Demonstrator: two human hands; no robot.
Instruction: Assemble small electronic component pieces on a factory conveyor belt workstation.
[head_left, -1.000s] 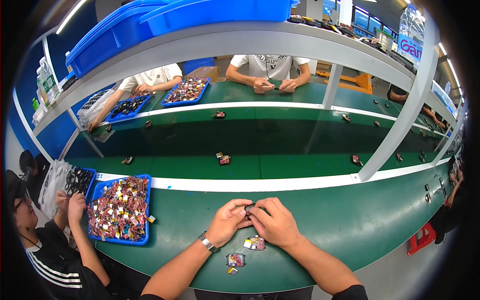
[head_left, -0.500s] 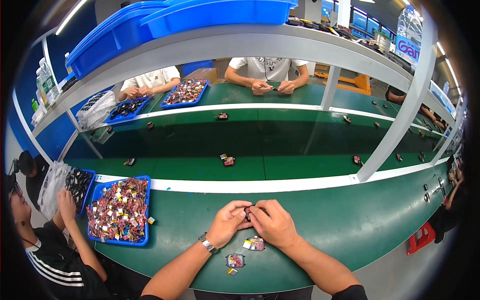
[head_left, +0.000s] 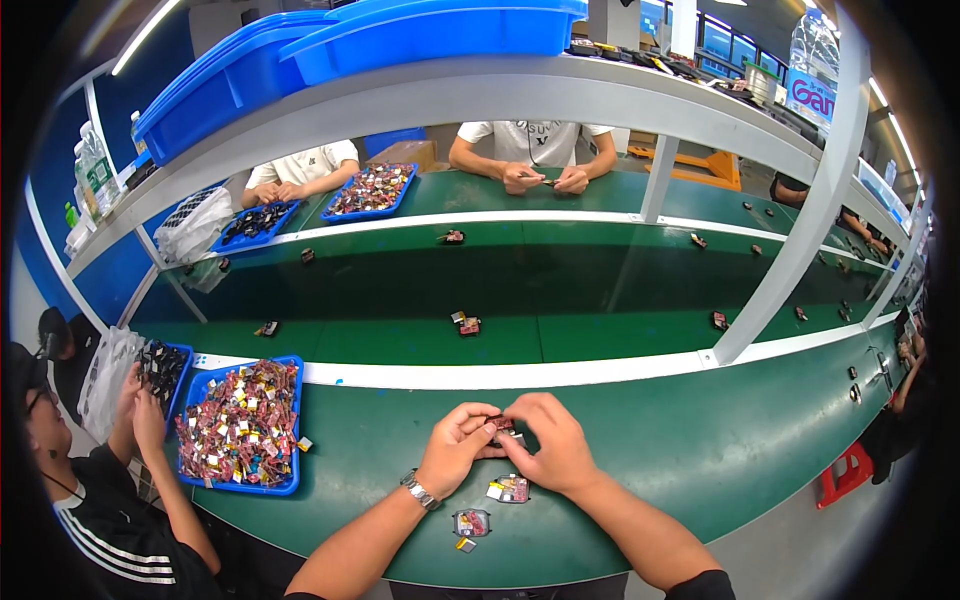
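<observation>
My left hand (head_left: 455, 450), with a metal watch on its wrist, grips a small dark watch case (head_left: 504, 428) that has a reddish circuit board inside. My right hand (head_left: 550, 445) curves over the same case, its thumb and index finger on it and a gap between them. These fingers partly hide the piece. Just below my hands, a second watch case (head_left: 512, 488) lies on the green tabletop with a board and a white-and-yellow battery. Nearer to me is another case (head_left: 470, 523), and a small loose battery (head_left: 466, 545) lies beside it.
At left, a blue bin (head_left: 297, 440) is heaped with reddish boards; a co-worker (head_left: 120, 500) handles dark parts from another bin. Beyond a white rail (head_left: 450, 374), a green conveyor belt (head_left: 400, 345) carries scattered pieces. A metal shelf (head_left: 420, 95) with blue trays spans above.
My right index finger has lifted and arched away from the case, uncovering more of its board. Pieces on the conveyor have shifted slightly right. The co-worker's hands have come together.
</observation>
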